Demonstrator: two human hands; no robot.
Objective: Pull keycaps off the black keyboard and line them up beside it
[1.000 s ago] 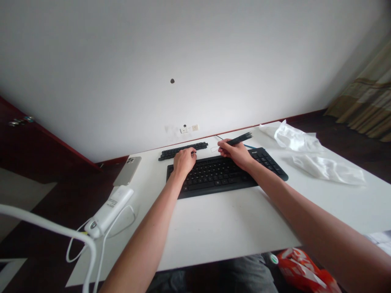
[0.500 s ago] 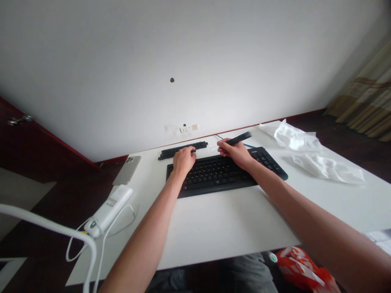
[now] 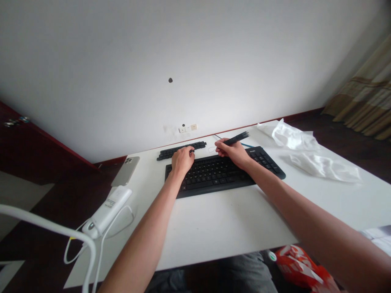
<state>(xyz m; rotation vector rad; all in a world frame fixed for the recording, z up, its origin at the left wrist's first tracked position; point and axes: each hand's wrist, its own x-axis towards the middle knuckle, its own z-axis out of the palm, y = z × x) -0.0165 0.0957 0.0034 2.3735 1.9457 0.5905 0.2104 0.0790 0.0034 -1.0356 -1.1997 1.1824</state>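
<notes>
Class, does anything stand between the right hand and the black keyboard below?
Nothing visible does. The right hand is over the back of the keyboard; the dark stick-like tool in its grip juts rightward, and the crumpled white plastic lies off to the right. The hand's underside is hidden.

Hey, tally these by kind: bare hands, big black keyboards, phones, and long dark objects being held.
Bare hands: 2, left hand and right hand
Big black keyboard: 1
Phone: 1
Long dark object: 1, in the right hand
Total: 5
</notes>
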